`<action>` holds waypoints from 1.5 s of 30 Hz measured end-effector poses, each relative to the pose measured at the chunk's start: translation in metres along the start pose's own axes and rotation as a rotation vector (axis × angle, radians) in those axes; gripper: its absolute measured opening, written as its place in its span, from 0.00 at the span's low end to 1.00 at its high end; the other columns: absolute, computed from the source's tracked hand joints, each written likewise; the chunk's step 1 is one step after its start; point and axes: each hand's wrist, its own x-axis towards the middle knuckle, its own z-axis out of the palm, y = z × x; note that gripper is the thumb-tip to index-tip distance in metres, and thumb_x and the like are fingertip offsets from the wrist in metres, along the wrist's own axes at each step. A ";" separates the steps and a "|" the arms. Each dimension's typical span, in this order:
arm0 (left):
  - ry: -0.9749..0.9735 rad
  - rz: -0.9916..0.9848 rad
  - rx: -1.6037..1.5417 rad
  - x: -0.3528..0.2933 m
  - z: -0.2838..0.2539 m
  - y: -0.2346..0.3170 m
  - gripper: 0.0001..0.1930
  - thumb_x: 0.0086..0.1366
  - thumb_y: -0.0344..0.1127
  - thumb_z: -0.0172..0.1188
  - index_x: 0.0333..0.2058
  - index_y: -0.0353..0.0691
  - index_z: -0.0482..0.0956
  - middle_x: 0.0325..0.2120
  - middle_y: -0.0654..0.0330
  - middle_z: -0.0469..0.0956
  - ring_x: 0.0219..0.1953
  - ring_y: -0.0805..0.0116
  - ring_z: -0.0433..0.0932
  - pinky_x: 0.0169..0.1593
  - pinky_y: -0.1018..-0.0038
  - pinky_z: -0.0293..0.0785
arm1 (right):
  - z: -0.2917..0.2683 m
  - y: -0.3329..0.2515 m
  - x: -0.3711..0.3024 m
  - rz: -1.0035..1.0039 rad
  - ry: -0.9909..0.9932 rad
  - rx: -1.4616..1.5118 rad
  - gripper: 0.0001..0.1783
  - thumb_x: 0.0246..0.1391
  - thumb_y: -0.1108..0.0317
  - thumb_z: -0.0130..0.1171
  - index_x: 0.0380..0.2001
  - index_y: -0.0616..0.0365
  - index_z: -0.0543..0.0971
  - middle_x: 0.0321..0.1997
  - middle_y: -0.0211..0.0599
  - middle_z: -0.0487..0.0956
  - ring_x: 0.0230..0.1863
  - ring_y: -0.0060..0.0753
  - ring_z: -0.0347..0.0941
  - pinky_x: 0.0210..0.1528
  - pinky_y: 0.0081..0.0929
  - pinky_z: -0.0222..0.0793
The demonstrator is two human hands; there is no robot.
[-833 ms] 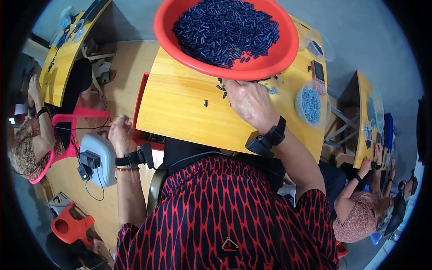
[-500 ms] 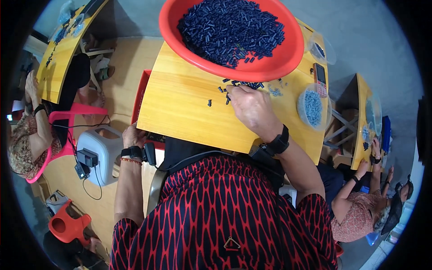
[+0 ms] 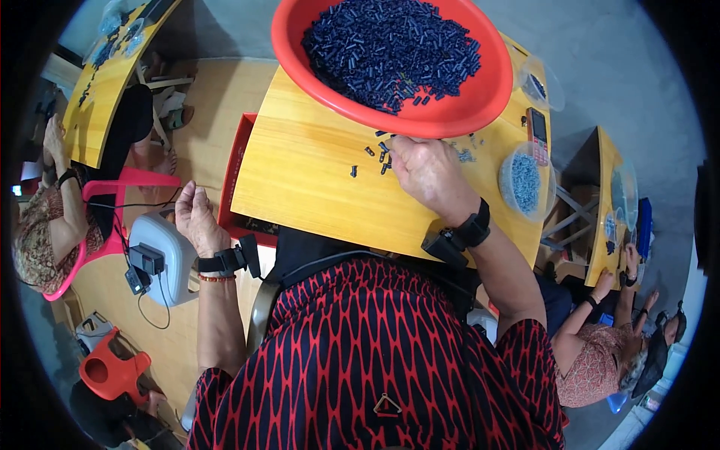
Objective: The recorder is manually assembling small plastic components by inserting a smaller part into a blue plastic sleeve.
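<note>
My right hand (image 3: 433, 174) is over the yellow table, its fingers closed just below the rim of a large red basin (image 3: 330, 97). Whatever those fingers hold is hidden. Beside them lie several small dark tube-like pieces (image 3: 385, 157), with one loose piece (image 3: 354, 171) farther left. The basin is heaped with similar dark blue pieces (image 3: 390, 52). My left hand (image 3: 201, 221) is raised off the table's left side, fingers drawn together, and I cannot make out anything in them. Next to it is a red box (image 3: 237, 169), partly under the tabletop.
At the table's right stand a clear tub of pale blue bits (image 3: 520, 182), a phone (image 3: 537, 133) and another clear tub (image 3: 541, 84). A grey stool (image 3: 161, 262) with a black adapter is at my left. Other people sit at tables on both sides.
My left hand has come up and left, away from the table edge and red box. My right hand has shifted slightly right, off some of the dark pieces.
</note>
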 end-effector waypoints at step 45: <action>-1.022 -0.015 0.130 -0.159 0.139 0.054 0.09 0.62 0.23 0.61 0.42 0.32 0.77 0.35 0.64 0.77 0.35 0.79 0.74 0.44 0.80 0.72 | -0.004 -0.010 -0.071 0.529 0.046 1.118 0.05 0.58 0.73 0.61 0.35 0.63 0.78 0.27 0.28 0.78 0.28 0.12 0.70 0.30 0.20 0.69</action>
